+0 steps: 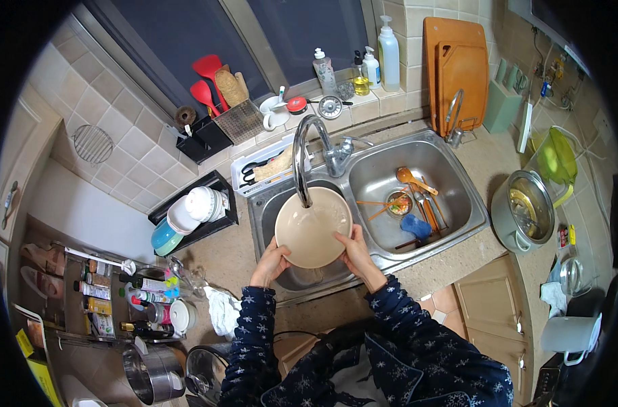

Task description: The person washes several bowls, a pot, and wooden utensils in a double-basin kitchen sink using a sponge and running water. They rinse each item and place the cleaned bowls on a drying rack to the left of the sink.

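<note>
My left hand (pixel 271 264) grips the lower left rim of a cream-coloured bowl (pixel 314 224), thumb over the edge. On the opposite side, my right hand (pixel 358 254) holds the same rim with its thumb on top. The bowl is held over the left basin (pixel 268 208) of a steel double sink, hiding much of that basin. Directly above its far part hangs the spout of a chrome faucet (pixel 301 163). Water appears to run into the bowl.
In the right basin (pixel 370 168) lie chopsticks, a wooden spoon (pixel 407 176), metal cutlery and a blue sponge (pixel 416 226) beside the drain. A black dish rack (pixel 220 191) with bowls stands left. A large pot (pixel 522 211) sits right; orange cutting boards (pixel 459 76) lean behind.
</note>
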Motion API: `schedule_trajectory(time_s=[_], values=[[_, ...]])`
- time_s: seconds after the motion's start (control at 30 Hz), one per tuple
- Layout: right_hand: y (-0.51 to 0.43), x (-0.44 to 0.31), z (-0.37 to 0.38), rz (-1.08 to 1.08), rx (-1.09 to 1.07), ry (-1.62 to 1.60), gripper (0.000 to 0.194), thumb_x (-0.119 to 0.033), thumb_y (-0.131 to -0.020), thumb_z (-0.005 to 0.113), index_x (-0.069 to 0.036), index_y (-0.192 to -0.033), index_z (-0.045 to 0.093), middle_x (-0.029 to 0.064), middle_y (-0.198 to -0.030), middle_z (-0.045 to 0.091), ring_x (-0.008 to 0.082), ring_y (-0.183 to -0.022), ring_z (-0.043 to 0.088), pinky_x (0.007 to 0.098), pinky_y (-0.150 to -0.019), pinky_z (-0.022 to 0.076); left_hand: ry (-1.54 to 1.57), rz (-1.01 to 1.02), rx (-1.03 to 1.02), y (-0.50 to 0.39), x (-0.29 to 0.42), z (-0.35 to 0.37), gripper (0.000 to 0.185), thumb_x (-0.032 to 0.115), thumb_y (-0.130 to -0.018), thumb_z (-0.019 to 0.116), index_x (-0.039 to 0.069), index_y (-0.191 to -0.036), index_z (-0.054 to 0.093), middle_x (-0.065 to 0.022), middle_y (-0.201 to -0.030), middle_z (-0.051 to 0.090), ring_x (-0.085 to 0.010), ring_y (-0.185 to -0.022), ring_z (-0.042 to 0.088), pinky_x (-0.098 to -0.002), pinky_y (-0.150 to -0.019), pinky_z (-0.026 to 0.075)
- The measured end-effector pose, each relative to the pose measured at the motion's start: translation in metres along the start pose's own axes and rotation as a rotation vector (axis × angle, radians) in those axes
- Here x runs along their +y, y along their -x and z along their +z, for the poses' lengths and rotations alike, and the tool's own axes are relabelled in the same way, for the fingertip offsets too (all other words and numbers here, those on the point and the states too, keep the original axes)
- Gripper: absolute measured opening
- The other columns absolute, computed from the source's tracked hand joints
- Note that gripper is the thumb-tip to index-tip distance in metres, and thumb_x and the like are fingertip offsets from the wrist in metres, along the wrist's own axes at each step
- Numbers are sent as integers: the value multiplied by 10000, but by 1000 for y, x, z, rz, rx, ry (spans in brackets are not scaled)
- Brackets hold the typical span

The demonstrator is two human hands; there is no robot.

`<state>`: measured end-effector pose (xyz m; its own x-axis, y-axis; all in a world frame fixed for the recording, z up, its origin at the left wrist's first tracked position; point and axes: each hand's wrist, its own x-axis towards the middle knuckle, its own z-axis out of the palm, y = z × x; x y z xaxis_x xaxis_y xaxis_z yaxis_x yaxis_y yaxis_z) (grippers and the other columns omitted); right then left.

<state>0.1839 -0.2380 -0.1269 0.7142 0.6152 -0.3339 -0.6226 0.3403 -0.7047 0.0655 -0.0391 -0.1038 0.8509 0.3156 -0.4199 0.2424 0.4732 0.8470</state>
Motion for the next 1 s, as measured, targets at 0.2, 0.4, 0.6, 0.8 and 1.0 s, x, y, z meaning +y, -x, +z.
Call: schedule_trajectory(time_s=[0.2, 0.4, 0.6, 0.8, 1.0], values=[[-8, -16, 12, 90, 92, 141, 414, -325, -899, 613, -111, -1117, 333, 145, -1058, 583, 251, -915, 651, 444, -680, 583, -26, -81, 67, -2, 12, -2, 549, 78, -827, 455, 9, -1360, 345, -191, -1162, 574, -283, -930, 652, -392, -764, 572], [-10, 9, -17, 252, -55, -265, 281, -110, -938, 496, -117, -1155, 318, 165, -1177, 546, 297, -994, 632, 468, -762, 578, -243, -86, 90, 1, 29, -1, 550, 17, -816, 453, 44, -1359, 364, -176, -1099, 602, -261, -893, 663, -369, -731, 580], [-10, 19, 1, 15, 29, 147, 317, -140, -901, 582, -111, -1076, 319, 146, -1116, 518, 239, -928, 605, 397, -667, 558, 35, -18, 61, -6, -5, -14, 556, -20, -816, 426, 62, -1362, 367, -146, -1148, 583, -268, -947, 644, -403, -826, 550], [-14, 13, 2, 229, -10, 18, 395, -304, -957, 460, -57, -1249, 360, 199, -1207, 523, 317, -1041, 591, 470, -786, 547, -224, -98, 160, 4, 28, -11, 443, 126, -831, 483, -80, -1223, 462, -179, -1046, 627, -270, -843, 677, -378, -744, 573], [-7, 36, -3, 621, 2, -422, 467, -288, -990, 316, 0, -1355, 349, 251, -1286, 486, 392, -1155, 526, 536, -926, 491, -914, -151, 356, 18, 76, 36, 466, 268, -874, 488, -144, -1086, 539, -203, -874, 665, -265, -675, 689, -335, -600, 587]])
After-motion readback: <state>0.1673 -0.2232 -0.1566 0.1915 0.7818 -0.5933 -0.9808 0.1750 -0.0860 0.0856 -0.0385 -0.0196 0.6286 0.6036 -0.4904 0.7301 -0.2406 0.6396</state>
